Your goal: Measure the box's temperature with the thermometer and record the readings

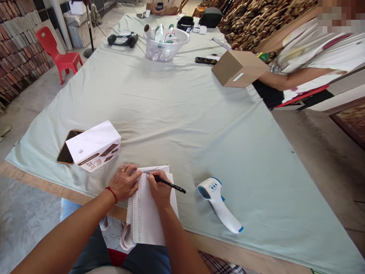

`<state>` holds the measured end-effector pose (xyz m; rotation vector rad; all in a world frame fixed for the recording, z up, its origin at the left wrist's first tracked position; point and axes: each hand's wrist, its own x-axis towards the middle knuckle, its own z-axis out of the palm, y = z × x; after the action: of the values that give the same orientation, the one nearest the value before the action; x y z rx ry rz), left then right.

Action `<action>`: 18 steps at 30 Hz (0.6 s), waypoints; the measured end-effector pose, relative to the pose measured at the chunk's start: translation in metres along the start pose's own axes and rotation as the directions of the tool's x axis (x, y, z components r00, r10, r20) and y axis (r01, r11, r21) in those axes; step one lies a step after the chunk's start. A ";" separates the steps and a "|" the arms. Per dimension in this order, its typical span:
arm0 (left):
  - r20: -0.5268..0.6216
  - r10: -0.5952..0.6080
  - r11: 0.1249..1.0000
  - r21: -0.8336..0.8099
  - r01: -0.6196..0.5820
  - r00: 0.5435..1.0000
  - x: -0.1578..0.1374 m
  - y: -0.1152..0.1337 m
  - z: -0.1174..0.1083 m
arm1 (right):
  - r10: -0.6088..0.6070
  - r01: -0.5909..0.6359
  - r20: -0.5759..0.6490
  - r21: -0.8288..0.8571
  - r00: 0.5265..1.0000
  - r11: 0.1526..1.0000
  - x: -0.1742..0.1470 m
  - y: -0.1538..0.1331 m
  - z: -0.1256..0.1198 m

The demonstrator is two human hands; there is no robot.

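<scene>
A notebook (152, 228) with white pages lies at the table's near edge, its left part covered in small handwriting. My right hand (160, 192) is closed around a black pen (173, 186), its tip against the upper part of the page. Resting on the notebook's upper left edge, my left hand (124, 182) has its fingers stretched out, with a ring and a red wrist cord. To the right lies a white and blue infrared thermometer (219, 205). Beyond my left hand sits a white box (94, 142) with brown print, partly over a smartphone (65, 154).
A pale green cloth (159, 102) covers the table. Farther back are a clear plastic basin (162, 49) with bottles, a black headset (122, 40) and a cardboard box (239, 68). A person (302, 57) sits at the right. A red chair (61, 57) stands left.
</scene>
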<state>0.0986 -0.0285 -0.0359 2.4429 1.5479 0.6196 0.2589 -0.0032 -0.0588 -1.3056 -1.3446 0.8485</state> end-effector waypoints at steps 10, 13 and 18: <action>-0.002 -0.008 1.000 0.003 0.008 1.000 0.000 -0.002 0.001 | -0.078 0.068 -0.211 -0.054 0.974 0.996 0.002 -0.005 0.001; -0.003 -0.015 1.000 -0.007 0.015 1.000 0.000 -0.003 0.002 | -0.222 0.200 -0.095 -0.193 0.970 0.961 0.008 -0.007 -0.013; -0.008 -0.023 1.000 -0.014 0.023 1.000 -0.002 -0.006 0.006 | -0.326 0.390 0.218 -0.599 0.920 0.700 0.019 0.013 -0.052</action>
<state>0.0953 -0.0270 -0.0436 2.4121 1.5668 0.6352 0.3145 0.0087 -0.0561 -1.4293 -1.9933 0.1649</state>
